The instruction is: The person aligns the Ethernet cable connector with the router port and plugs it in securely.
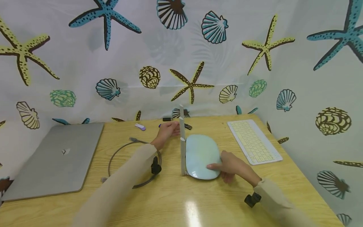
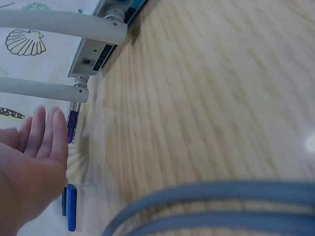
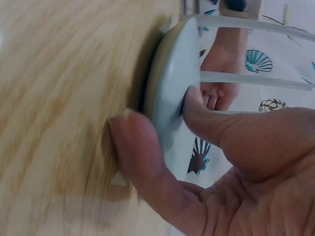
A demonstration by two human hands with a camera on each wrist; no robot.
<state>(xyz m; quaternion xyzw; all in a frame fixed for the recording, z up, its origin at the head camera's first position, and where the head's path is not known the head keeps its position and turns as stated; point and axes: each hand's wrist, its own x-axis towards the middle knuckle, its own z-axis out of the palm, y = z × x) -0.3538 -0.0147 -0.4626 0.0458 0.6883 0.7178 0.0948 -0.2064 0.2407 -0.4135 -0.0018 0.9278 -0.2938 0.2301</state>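
Observation:
A pale blue-white wireless router point(image 1: 202, 154) lies in the middle of the table, its upright antennas point(image 1: 182, 156) along the left side. My right hand point(image 1: 231, 165) grips its right edge. In the right wrist view the thumb point(image 3: 202, 115) presses on the top and a finger point(image 3: 140, 147) is at the lower edge. Behind the antennas, my left hand point(image 1: 167, 132) reaches in from the left with its fingers extended. The left wrist view shows this hand point(image 2: 37, 162) close to an antenna point(image 2: 44, 90) and holding nothing. Whether they touch cannot be told.
A looped grey cable point(image 1: 109, 165) lies left of the router, partly under my left forearm. A closed grey laptop point(image 1: 56, 160) is farther left, and a white keyboard point(image 1: 253, 140) at right. Small sticks point(image 1: 140, 127) lie toward the back, before a shell-patterned cloth point(image 1: 127, 63).

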